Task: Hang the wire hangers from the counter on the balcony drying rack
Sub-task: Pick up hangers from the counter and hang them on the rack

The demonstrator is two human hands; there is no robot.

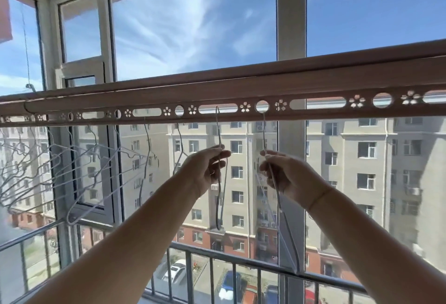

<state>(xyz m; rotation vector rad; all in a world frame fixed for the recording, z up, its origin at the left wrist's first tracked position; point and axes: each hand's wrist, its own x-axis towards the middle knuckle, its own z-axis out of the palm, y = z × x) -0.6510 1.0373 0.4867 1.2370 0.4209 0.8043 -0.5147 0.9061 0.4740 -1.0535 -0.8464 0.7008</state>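
A brown drying rack bar (217,91) with round holes, slots and flower cut-outs runs across the view at head height. My left hand (207,171) pinches the neck of a white wire hanger (218,129) whose hook sits in a long slot. My right hand (287,178) grips a second wire hanger (264,134) with its hook in the round hole beside it. Both hangers are seen edge-on, their bodies dangling below my hands. Several more wire hangers (79,166) hang from the bar to the left.
Behind the bar are large balcony windows with white frames (290,14), one small pane ajar at left. A grey metal railing (217,255) runs along the bottom. Apartment blocks and parked cars lie outside.
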